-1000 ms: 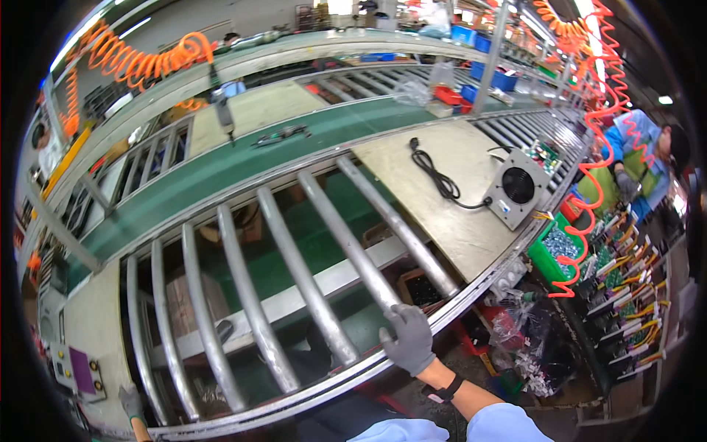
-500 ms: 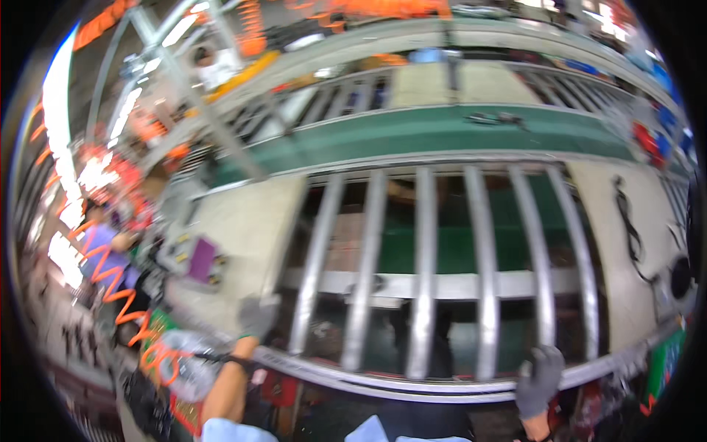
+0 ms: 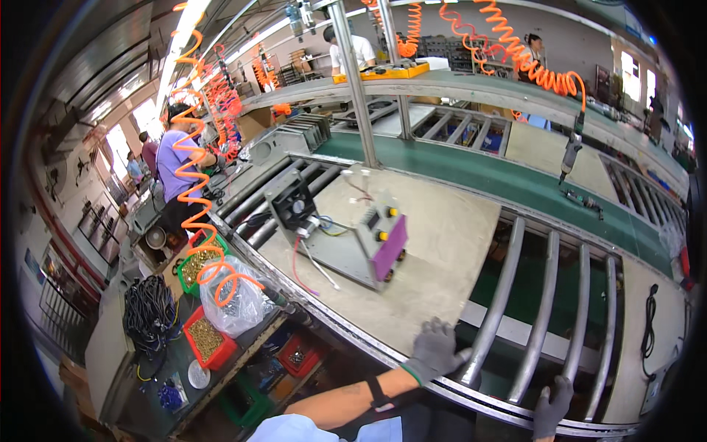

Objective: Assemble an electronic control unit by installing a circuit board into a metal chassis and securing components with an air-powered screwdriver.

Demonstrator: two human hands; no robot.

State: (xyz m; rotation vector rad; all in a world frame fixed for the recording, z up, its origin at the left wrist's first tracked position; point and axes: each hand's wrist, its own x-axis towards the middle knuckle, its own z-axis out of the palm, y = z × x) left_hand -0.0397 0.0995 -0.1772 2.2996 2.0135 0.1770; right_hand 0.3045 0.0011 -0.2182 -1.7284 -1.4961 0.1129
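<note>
My left hand (image 3: 436,351), in a grey glove, lies with fingers stretched on the near corner of a beige board (image 3: 449,258). On that board stands an open grey metal chassis (image 3: 339,254) with a fan at one end, loose wires and a purple front panel (image 3: 389,247). The chassis is beyond my left hand and apart from it. Also gloved in grey, my right hand (image 3: 552,409) rests at the conveyor's near rail (image 3: 471,398), beside the ends of the metal rollers (image 3: 545,317). Its fingers point away from me, slightly apart, with nothing seen in them.
Left of the conveyor are a red bin of small brass-coloured parts (image 3: 210,340), a clear plastic bag (image 3: 232,298) and black cable bundles (image 3: 151,309). An orange coiled hose (image 3: 193,169) hangs there. A power screwdriver (image 3: 571,155) hangs above the green strip (image 3: 471,166). A co-worker (image 3: 177,162) stands far left.
The view has swung left, bringing the whole chassis and the parts bins into sight. My left hand has moved right along the rail to the board's corner; my right hand stays near the rail.
</note>
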